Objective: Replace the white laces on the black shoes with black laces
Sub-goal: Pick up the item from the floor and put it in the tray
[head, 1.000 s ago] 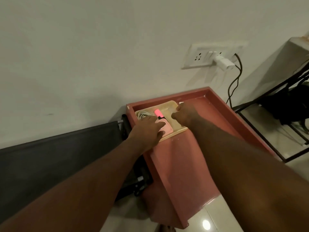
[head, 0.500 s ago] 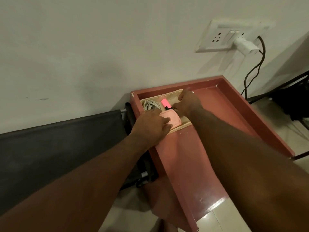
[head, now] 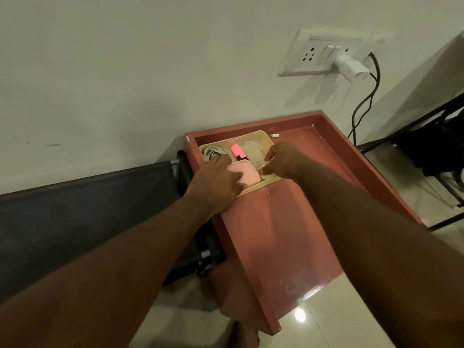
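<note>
Under L hand (head: 216, 184): pink box (head: 247, 173); white cord coil (head: 212, 151) just beyond, ungripped.

The light was dim and warm, the wall (head: 125, 71) a dull grey-green, with one round glare spot on the glossy floor tile (head: 326, 327) at the near edge. The socket plate (head: 313, 56) threw a soft shadow down and left. The wide lens stretched the left forearm (head: 113, 272) and right forearm (head: 389, 259), dark and soft at the near corners.
</note>
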`<action>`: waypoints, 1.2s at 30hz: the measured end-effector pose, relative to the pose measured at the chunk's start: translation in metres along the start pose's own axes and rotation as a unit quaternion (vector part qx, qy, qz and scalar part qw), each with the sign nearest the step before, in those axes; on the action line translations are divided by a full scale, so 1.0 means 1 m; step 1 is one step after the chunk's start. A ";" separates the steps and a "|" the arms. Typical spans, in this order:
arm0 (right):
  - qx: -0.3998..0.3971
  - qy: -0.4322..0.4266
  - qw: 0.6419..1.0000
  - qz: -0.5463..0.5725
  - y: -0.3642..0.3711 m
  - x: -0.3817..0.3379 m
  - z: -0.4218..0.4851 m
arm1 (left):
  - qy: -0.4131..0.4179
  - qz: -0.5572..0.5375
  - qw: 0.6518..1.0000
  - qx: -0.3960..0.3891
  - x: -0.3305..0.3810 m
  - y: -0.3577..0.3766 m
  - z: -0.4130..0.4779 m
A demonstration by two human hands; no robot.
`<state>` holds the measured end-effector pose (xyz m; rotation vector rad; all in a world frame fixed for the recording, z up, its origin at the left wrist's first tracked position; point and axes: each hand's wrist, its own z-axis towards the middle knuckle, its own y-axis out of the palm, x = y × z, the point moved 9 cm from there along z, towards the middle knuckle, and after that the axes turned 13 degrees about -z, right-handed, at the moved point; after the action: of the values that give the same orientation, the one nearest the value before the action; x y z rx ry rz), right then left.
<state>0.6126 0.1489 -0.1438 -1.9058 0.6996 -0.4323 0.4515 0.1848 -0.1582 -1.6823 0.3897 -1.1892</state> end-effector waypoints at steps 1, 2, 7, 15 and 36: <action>0.002 -0.002 1.000 -0.007 0.003 -0.002 0.001 | -0.001 0.003 1.000 -0.002 0.000 0.001 0.000; 0.005 -0.005 1.000 -0.010 0.005 -0.003 0.001 | -0.002 0.005 1.000 -0.004 -0.001 0.001 0.000; 0.006 -0.022 0.999 -0.022 0.007 -0.006 0.005 | -0.002 0.002 1.000 -0.001 -0.001 0.001 -0.001; 0.065 -0.011 0.998 -0.008 -0.017 -0.004 -0.018 | 0.011 0.004 1.000 0.028 0.005 -0.002 -0.012; 0.098 -0.196 0.972 -0.080 -0.010 -0.223 -0.308 | -0.004 0.156 0.984 0.081 0.005 -0.197 -0.271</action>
<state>0.2656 0.0798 -0.0033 -1.7931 0.2351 -0.2038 0.1729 0.1250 0.0177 -1.4243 0.5161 -0.9557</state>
